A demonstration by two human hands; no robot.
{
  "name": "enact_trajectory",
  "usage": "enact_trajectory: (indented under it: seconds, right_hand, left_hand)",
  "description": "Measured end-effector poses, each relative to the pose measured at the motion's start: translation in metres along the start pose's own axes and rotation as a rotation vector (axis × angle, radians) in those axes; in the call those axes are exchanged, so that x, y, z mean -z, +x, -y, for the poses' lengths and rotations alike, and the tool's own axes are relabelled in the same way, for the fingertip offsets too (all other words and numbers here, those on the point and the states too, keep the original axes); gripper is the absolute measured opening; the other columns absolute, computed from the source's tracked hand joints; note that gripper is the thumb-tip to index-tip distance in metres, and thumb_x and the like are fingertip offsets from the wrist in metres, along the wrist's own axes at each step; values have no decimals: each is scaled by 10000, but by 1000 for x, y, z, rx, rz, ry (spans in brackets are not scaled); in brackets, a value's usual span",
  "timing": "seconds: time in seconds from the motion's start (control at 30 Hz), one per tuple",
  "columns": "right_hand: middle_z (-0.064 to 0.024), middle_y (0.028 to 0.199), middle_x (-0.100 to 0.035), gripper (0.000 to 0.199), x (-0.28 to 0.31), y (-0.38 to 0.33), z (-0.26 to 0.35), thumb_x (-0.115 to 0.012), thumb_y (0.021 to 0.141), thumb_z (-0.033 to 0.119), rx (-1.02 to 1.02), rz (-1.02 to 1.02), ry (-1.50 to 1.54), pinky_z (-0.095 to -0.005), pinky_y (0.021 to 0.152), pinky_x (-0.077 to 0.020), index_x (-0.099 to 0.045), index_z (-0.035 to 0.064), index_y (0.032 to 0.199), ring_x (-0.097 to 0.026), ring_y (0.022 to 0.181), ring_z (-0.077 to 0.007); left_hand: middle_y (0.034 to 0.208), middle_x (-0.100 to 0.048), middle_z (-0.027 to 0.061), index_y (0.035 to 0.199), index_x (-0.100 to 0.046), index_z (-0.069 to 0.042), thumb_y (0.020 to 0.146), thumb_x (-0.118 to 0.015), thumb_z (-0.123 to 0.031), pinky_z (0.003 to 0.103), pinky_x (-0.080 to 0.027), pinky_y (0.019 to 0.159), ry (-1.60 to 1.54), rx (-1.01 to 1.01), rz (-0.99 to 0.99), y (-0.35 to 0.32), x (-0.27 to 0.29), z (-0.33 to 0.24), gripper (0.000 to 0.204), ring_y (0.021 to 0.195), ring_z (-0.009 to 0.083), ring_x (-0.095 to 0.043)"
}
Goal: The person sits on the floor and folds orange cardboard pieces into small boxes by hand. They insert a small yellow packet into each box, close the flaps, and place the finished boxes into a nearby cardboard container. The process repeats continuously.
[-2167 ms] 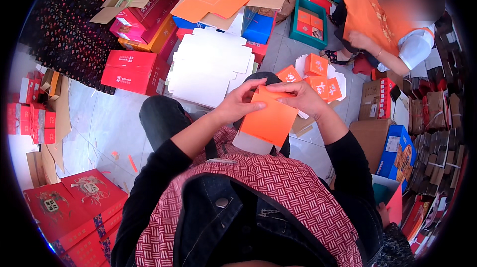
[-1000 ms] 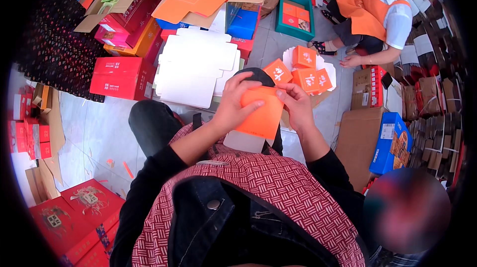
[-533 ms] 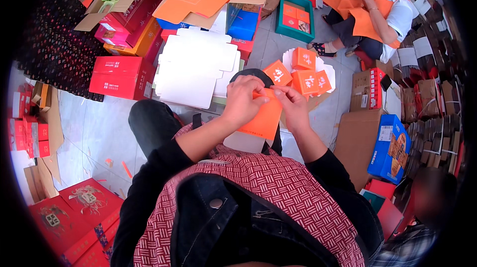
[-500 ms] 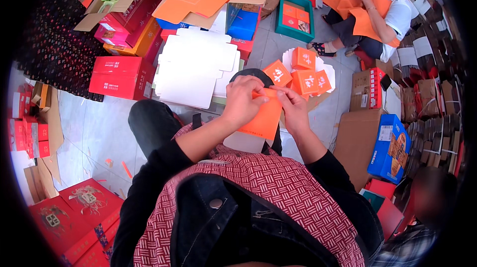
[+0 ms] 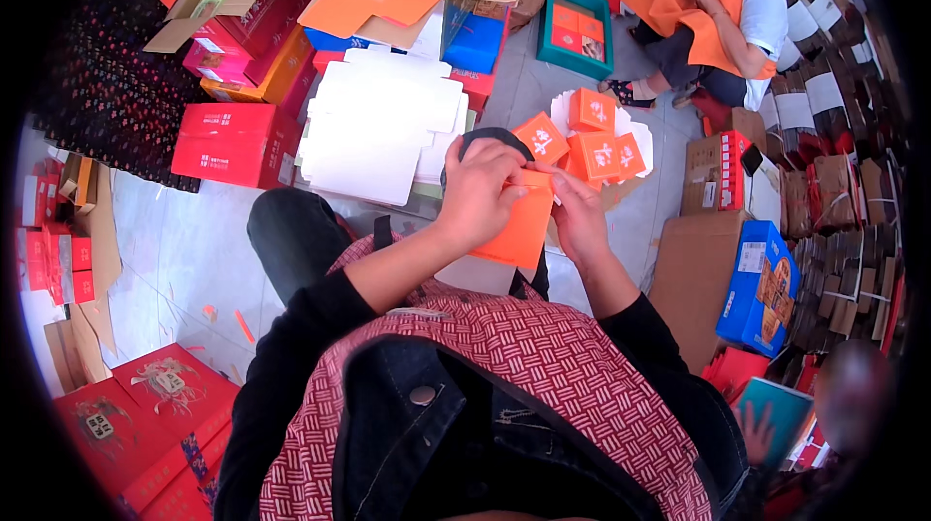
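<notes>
An orange carton (image 5: 516, 235), partly folded and with a white inner side, is held above my lap. My left hand (image 5: 482, 189) grips its upper left part, fingers bent over the top edge. At the upper right corner my right hand (image 5: 579, 208) pinches the carton between thumb and fingers. Just beyond the hands lie several folded orange boxes (image 5: 593, 155) with white printing, resting on white card sheets (image 5: 635, 124). A stack of flat white card blanks (image 5: 373, 124) lies left of them, beyond my left knee.
Red cartons (image 5: 228, 145) are stacked at the left, and red gift boxes (image 5: 155, 405) at the lower left. A person (image 5: 718, 27) in an orange apron sits at the upper right near a teal tray (image 5: 553, 54). On the right stand a blue box (image 5: 756, 288) and bundled cardboard (image 5: 834, 279).
My fingers have shifted slightly along the carton's top edge. At the lower right, another person's hand now shows beside a raised teal panel.
</notes>
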State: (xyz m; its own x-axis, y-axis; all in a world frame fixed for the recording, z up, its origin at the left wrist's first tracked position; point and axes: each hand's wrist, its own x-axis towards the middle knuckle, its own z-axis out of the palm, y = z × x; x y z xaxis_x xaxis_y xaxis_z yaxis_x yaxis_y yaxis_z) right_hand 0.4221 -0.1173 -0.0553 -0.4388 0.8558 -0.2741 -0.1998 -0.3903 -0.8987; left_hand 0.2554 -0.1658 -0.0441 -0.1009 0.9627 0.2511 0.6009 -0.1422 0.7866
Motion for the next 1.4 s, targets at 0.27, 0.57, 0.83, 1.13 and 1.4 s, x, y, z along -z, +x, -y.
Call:
enact_trajectory:
  seconds: [0.27, 0.57, 0.83, 1.13, 1.4]
  right_hand:
    - [-74, 1043, -648, 250, 3, 6, 1, -528, 921, 122, 21, -22, -279, -246, 820, -478, -638, -22, 1094, -595, 932, -118]
    - [-93, 1054, -642, 245, -3, 8, 13, -547, 893, 99, 9, 9, -409, -297, 866, -467, -641, -12, 1090, -589, 983, -156]
    - [-100, 1168, -565, 332, 12, 4, 3, -579, 856, 16, -54, 55, 101, -290, 898, -448, -529, -21, 1182, -551, 1048, -166]
    - [-94, 1122, -588, 300, 12, 0, -13, -597, 830, -38, 102, 59, 0, -287, 898, -444, -562, -7, 1127, -551, 1024, -145]
    - [-61, 1083, -583, 265, 9, -1, -12, -603, 835, -27, 274, 69, -186, -279, 903, -448, -567, 7, 1095, -542, 1038, -144]
  left_hand:
    - [1002, -561, 42, 750, -559, -83, 712, -667, -63, 528, -177, 1055, 107, -139, 83, 10, -3, -1, 116, 1071, 242, -483]
    - [852, -541, 68, 725, -552, -66, 717, -633, -52, 398, -348, 814, 119, -134, -26, 8, -15, -6, 83, 887, 268, -500]
    - [850, -560, 71, 763, -566, -65, 726, -617, -57, 393, -359, 788, 117, -146, -57, 9, -17, -5, 63, 879, 269, -511]
    - [802, -570, 77, 787, -550, -56, 769, -587, -81, 390, -362, 762, 99, -127, 37, 11, -14, -2, 48, 821, 271, -537]
    - [807, -561, 76, 795, -542, -51, 752, -604, -62, 386, -365, 750, 82, -163, -7, 8, -17, -1, 76, 824, 274, -534]
